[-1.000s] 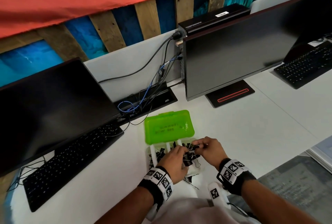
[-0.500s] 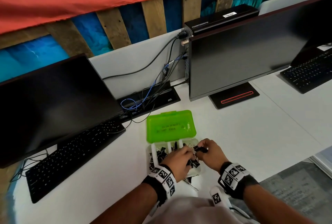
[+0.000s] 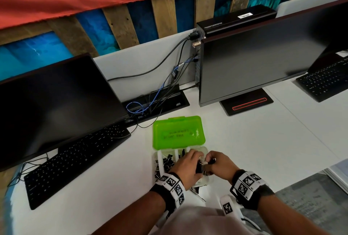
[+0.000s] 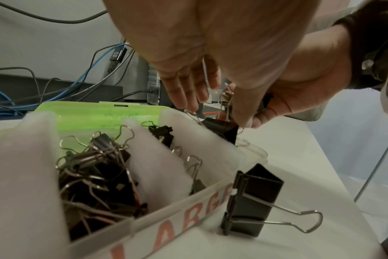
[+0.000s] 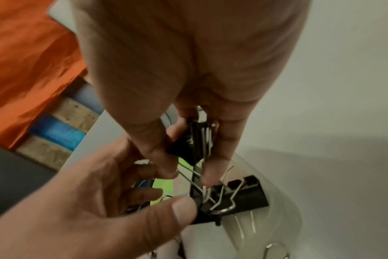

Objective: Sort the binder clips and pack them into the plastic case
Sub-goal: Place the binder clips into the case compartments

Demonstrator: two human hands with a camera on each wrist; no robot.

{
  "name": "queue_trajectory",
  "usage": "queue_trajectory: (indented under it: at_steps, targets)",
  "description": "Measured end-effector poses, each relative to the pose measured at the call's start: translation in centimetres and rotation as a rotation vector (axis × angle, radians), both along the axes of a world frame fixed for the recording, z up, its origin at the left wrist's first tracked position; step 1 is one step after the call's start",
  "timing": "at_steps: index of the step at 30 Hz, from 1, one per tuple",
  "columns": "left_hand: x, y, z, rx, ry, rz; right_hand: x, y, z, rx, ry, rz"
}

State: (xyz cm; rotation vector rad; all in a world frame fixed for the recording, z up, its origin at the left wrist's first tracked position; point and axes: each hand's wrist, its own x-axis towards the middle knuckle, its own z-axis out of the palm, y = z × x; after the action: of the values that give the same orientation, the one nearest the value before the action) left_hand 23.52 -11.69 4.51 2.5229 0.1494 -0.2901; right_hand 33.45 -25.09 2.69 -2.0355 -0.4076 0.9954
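Observation:
The plastic case lies open in the head view, its green lid (image 3: 177, 133) flat behind a clear base (image 3: 157, 156) divided into compartments. Black binder clips (image 4: 95, 166) fill the middle compartment. Over the right-hand compartment, my right hand (image 5: 188, 168) pinches a black clip (image 5: 195, 140) between thumb and finger. Its wire handles are tangled with a larger black clip (image 5: 241, 198) lying in the case. My left hand (image 5: 179, 201) pinches that larger clip, thumb on its edge. Both hands (image 3: 197, 161) (image 3: 210, 161) meet above the case.
One large black clip (image 4: 253, 201) stands on the white desk just outside the case wall marked LARGE (image 4: 188, 215). A keyboard (image 3: 75, 161) and monitor (image 3: 52, 106) are to the left, a second monitor (image 3: 254, 61) behind, cables (image 3: 150, 103) at the back.
The hands have drawn closer together over the right compartment. The right hand still holds its clip; the left thumb now presses the clip it is tangled with.

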Motion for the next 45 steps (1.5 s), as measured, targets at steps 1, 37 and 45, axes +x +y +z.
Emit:
queue_trajectory:
  at_steps: [1, 37, 45]
  targets:
    - [0.1, -0.1, 0.0, 0.007, 0.014, -0.007, -0.1, 0.0, 0.2, 0.055, 0.055, -0.015]
    - [-0.4, 0.0, -1.5, 0.277, -0.027, -0.246, 1.1, 0.7, -1.2, -0.159, -0.322, 0.111]
    - [-0.7, 0.6, -0.8, 0.352, 0.021, -0.337, 1.8, -0.8, 0.2, -0.21, -0.357, 0.247]
